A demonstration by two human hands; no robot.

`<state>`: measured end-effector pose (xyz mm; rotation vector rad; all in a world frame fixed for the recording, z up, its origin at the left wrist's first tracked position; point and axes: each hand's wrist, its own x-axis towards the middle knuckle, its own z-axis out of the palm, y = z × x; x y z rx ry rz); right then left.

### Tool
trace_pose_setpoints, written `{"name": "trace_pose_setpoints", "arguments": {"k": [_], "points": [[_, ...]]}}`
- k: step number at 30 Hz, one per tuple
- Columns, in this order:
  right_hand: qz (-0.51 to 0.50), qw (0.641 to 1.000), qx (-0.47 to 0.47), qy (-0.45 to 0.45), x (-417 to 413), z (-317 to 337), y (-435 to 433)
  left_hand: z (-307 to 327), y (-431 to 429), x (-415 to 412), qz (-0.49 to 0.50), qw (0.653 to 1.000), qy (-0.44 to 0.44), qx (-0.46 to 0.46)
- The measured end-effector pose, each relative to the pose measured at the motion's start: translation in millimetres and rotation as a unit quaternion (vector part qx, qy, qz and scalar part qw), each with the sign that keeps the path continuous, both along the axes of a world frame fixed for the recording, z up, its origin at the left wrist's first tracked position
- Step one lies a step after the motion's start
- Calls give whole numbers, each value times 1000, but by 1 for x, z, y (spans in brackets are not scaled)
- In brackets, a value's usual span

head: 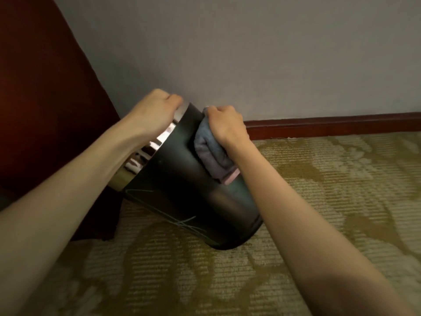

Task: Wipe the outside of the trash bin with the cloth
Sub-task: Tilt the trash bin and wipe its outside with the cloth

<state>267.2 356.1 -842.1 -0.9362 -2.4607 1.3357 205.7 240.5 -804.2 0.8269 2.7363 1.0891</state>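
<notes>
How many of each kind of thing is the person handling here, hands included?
Hands: 2, the left hand gripping the rim, the right hand pressing the cloth to the bin's side
Trash bins: 1, the tilted black trash bin with a shiny metal rim
Cloths: 1, the folded grey cloth with a pink edge
Total: 4

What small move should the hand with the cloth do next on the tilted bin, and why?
Probably slide the cloth down the black side toward the base. The right hand presses it high on the trash bin, just below the shiny rim band, while the left hand grips the rim and holds the bin tilted. The wall below the cloth, with pale scratch-like marks, looks not yet covered.
</notes>
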Motion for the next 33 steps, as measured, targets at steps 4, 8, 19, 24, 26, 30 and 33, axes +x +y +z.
{"name": "trace_pose_setpoints", "arguments": {"k": [4,8,19,24,26,30,33], "points": [[41,996,-29,-69,-12,-12,19,-6,-17,-3,6,999,-33,38],[70,992,-38,-94,-1,-29,36,-9,-22,-5,27,997,-50,48],[-36,997,27,-58,53,-50,17,-6,-26,-9,13,996,-77,50],[-135,990,35,-2,65,-47,-15,-6,-14,-3,16,996,-66,65],[-159,985,53,35,66,-46,-33,-5,-11,-1,12,996,-60,63],[-130,975,104,147,70,-48,-63,-3,-9,0,31,998,-50,35],[-23,966,160,201,81,-59,-60,-4,-14,-3,52,997,-54,26]]}}
